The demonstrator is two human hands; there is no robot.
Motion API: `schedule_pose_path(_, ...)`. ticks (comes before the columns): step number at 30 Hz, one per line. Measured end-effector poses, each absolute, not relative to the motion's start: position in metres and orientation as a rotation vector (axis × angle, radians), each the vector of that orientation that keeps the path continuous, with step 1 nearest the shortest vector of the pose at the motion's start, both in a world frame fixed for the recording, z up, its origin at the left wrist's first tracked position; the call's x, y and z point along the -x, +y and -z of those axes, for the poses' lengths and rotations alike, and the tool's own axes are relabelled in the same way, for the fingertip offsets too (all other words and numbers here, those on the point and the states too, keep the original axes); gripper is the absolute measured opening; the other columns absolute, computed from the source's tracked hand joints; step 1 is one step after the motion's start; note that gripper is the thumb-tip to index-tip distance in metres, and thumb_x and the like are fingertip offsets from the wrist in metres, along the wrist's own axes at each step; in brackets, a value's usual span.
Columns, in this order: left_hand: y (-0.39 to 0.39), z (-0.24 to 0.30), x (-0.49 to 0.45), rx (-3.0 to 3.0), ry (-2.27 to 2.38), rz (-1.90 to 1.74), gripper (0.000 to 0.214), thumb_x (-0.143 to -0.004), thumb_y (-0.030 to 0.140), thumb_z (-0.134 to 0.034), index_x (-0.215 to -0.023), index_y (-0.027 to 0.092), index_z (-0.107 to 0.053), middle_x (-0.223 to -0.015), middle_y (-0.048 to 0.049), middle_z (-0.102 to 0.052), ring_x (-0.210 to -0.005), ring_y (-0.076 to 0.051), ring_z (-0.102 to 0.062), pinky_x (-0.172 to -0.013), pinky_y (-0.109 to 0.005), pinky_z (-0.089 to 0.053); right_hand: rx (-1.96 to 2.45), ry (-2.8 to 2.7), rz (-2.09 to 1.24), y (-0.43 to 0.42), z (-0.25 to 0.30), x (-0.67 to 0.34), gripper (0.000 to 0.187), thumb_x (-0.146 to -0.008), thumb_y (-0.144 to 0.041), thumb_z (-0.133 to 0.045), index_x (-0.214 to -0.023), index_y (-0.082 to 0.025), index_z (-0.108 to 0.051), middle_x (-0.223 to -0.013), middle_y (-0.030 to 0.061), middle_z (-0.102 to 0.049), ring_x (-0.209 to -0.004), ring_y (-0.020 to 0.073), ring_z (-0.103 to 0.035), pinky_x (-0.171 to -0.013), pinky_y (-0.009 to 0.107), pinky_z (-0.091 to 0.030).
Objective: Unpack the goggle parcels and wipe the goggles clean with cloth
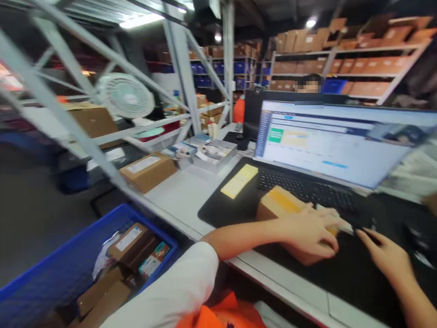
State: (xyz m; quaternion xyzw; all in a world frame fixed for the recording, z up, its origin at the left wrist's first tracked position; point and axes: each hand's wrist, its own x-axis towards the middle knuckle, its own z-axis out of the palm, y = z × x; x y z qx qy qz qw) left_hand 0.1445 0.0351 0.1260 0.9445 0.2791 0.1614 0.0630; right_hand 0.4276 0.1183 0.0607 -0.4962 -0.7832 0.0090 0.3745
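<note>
A small cardboard box point(273, 207) with a strip of yellowish tape along its top lies on the black desk mat point(211, 212), in front of the keyboard point(307, 189). Over its right end is my left hand point(312, 232), fingers bent across the top and gripping it. A whitish piece, perhaps a label point(346, 226), shows just past those fingers. To the right of the box my right hand point(391, 255) is held low over the mat, its fingertips drawn in close to the whitish piece. Blur hides what lies between those fingers.
A lit monitor point(307, 141) stands behind the keyboard. Yellow slips point(239, 181) lie on the mat. Left are a brown box point(150, 172) and a grey tray point(218, 161). A blue crate point(126, 210) with parcels sits below the desk edge. A person point(309, 89) is behind the monitor.
</note>
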Motion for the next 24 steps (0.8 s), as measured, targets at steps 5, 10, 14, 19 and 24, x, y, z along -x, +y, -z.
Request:
schedule_pose_path(5,0.043,-0.135,-0.146,-2.669,0.91,-0.478,0.014,-0.091,0.036,-0.069,-0.092,0.025,-0.078,-0.159,-0.0089,-0.046,-0.157,-0.042,-0.023,-0.114,-0.083,-0.025,1.456,-1.8,-0.213,0.125,-0.016,-0.458,0.061,-0.081,-0.076,-0.055,-0.083,-0.02,-0.079,-0.09,0.0134,-0.079,-0.082,0.0316,-0.076,-0.073,0.043,-0.06)
schedule_pose_path(10,0.051,-0.142,-0.15,-2.551,0.9,-0.334,0.014,-0.089,0.038,-0.073,-0.087,0.024,-0.074,-0.157,-0.0098,-0.047,-0.158,-0.041,-0.021,-0.117,-0.084,-0.015,1.383,-1.797,-0.325,0.113,-0.015,-0.462,0.055,-0.086,-0.069,-0.058,-0.097,-0.02,-0.082,-0.102,0.011,-0.079,-0.096,0.0289,-0.075,-0.088,0.041,-0.06)
schedule_pose_path(14,0.054,-0.143,-0.152,-2.508,0.897,-0.31,0.016,-0.086,0.039,-0.077,-0.084,0.023,-0.071,-0.152,-0.009,-0.048,-0.155,-0.039,-0.026,-0.12,-0.08,-0.012,1.19,-1.905,-0.411,0.096,-0.027,-0.456,0.04,-0.09,-0.056,-0.064,-0.103,-0.023,-0.082,-0.102,0.0077,-0.079,-0.094,0.0267,-0.075,-0.09,0.039,-0.06)
schedule_pose_path(19,0.047,-0.142,-0.155,-2.542,0.969,-0.41,0.018,-0.084,0.037,-0.08,-0.082,0.022,-0.071,-0.129,-0.0106,-0.052,-0.132,-0.03,-0.046,-0.116,-0.056,-0.036,1.256,-1.856,-0.353,0.091,-0.036,-0.464,0.036,-0.091,-0.053,-0.064,-0.104,-0.024,-0.082,-0.104,0.0068,-0.079,-0.097,0.0274,-0.074,-0.082,0.037,-0.061)
schedule_pose_path(24,0.041,-0.139,-0.162,-2.645,1.05,-0.441,0.017,-0.085,0.033,-0.074,-0.076,0.02,-0.068,-0.097,-0.0056,-0.054,-0.099,-0.021,-0.053,-0.088,-0.036,-0.044,1.203,-1.952,-0.407,0.087,-0.044,-0.473,0.034,-0.091,-0.051,-0.065,-0.103,-0.025,-0.082,-0.102,0.0052,-0.079,-0.094,0.0251,-0.074,-0.079,0.034,-0.06)
